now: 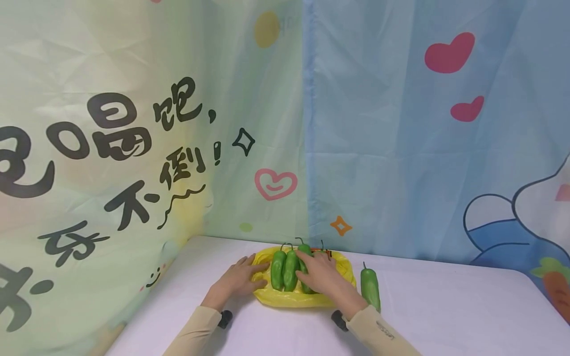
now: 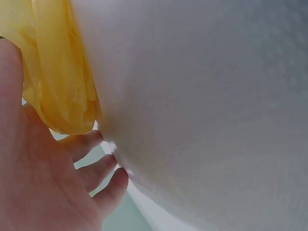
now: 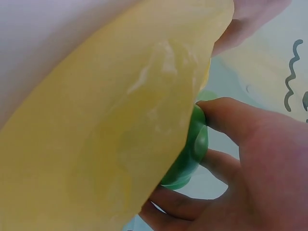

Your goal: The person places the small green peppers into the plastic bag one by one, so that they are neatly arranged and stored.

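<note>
Several green peppers (image 1: 278,269) lie side by side, stems pointing away, in an opened yellow plastic bag (image 1: 303,300) on the table. At the bag's left rim, my left hand (image 1: 238,277) rests with fingers spread; the left wrist view shows the yellow plastic (image 2: 60,72) against the thumb side, other fingertips near the tabletop. My right hand (image 1: 322,272) reaches in from the right and grips a green pepper (image 3: 196,139) between thumb and fingers. The bag's near side hides part of that pepper in the right wrist view.
Another green pepper (image 1: 370,286) lies on the white tabletop (image 1: 445,316) right of the bag, its near end partly behind the right forearm. Printed curtains (image 1: 356,123) hang behind and left of the table. Each wrist carries a small black device (image 1: 340,320).
</note>
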Demonstrator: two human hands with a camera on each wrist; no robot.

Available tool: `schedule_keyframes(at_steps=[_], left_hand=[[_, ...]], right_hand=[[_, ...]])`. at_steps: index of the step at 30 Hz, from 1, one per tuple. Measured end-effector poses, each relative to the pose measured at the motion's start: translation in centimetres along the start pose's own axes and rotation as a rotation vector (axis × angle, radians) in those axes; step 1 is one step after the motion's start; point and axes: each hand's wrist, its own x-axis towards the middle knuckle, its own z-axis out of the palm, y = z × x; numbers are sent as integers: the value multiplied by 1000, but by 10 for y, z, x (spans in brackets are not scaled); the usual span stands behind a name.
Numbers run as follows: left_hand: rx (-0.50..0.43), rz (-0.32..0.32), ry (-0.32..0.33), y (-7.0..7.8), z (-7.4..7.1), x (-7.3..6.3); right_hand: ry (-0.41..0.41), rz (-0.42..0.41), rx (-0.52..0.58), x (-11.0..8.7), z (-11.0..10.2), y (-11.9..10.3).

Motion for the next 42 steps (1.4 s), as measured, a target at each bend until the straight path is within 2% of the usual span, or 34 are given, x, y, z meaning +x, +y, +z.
schedule_keyframes(at_steps=[29,42], left_hand=[[-9,-7,1,-3,2,2],[-14,-10,0,-2,2,1]], right_hand=[[49,38,-70,16,13,-10],[43,46,-70,16,16,-11]])
